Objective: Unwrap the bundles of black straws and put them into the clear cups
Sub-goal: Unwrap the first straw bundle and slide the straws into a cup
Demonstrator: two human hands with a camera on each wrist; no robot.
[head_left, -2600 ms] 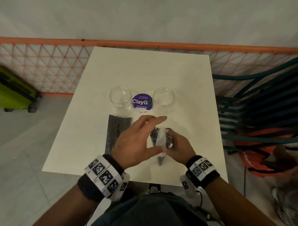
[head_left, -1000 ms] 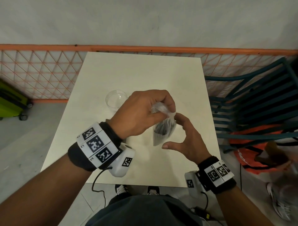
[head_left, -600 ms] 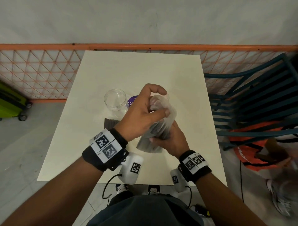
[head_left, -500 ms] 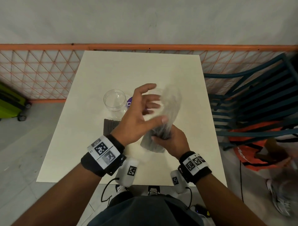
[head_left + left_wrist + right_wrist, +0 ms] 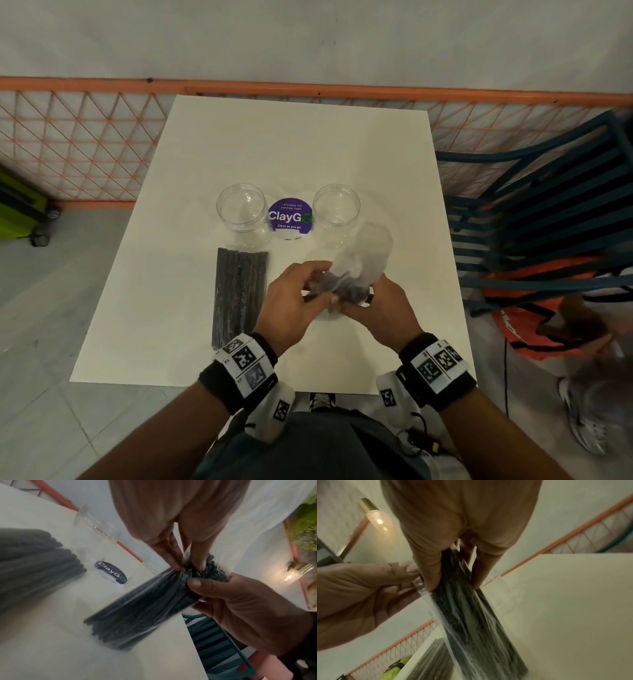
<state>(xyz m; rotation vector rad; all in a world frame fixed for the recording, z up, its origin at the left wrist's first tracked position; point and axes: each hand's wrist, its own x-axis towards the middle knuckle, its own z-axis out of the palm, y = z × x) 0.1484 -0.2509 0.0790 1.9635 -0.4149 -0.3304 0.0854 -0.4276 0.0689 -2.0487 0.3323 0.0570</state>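
Two clear cups, left [image 5: 241,214] and right [image 5: 336,212], stand mid-table. One wrapped bundle of black straws [image 5: 239,294] lies flat in front of the left cup. I hold a second straw bundle [image 5: 346,291] above the table, in front of the right cup. Its clear plastic wrapper [image 5: 368,253] bulges loose at the far end. My right hand [image 5: 453,577] grips this bundle [image 5: 479,628] near its top, thumb one side, fingers the other. My left hand [image 5: 187,565] pinches the wrapper at the end of the held bundle [image 5: 145,608]; its fingertips press against the straw ends.
A round purple sticker [image 5: 290,218] lies between the cups. An orange mesh fence [image 5: 68,137] runs behind the table [image 5: 291,144]. A teal slatted chair [image 5: 548,212] stands at the right, a green suitcase [image 5: 17,212] on the floor at the left.
My left hand, open with spread fingers half a second ago, now pinches the wrapper. Both hands and the bundle have come down closer to the table, and both cups show again.
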